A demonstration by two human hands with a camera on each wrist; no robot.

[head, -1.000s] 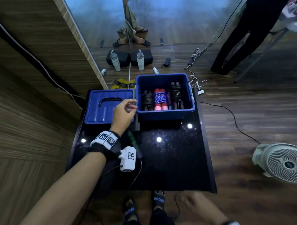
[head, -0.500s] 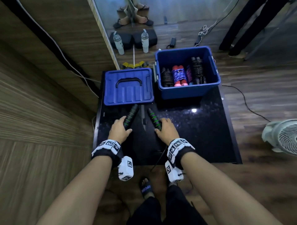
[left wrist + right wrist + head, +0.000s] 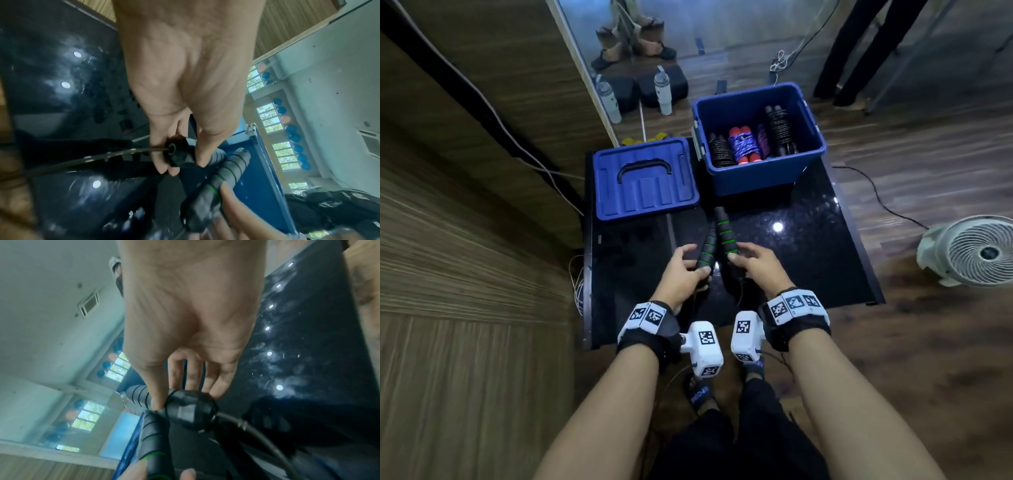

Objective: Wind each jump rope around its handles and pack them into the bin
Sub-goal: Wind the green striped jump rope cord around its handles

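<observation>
Over the black table (image 3: 808,260) I hold a jump rope with black, green-ringed handles. My left hand (image 3: 683,270) pinches the cord end of the left handle (image 3: 706,251), shown close in the left wrist view as the left handle (image 3: 180,155) with its cord (image 3: 86,160) trailing off. My right hand (image 3: 755,265) grips the cord end of the right handle (image 3: 726,233), also the right handle (image 3: 189,410) in the right wrist view. The handles lie side by side, tips pointing to the blue bin (image 3: 763,178), which holds several wound ropes (image 3: 744,147).
The bin's blue lid (image 3: 643,180) lies flat at the table's far left. A wooden wall runs along the left. A white fan (image 3: 972,251) stands on the floor to the right, with cables, bottles and a standing person's legs (image 3: 859,51) beyond the table.
The left hand came back from the lid, and both hands took a handle each. Since half a second ago the splayed handles have been brought together, side by side.
</observation>
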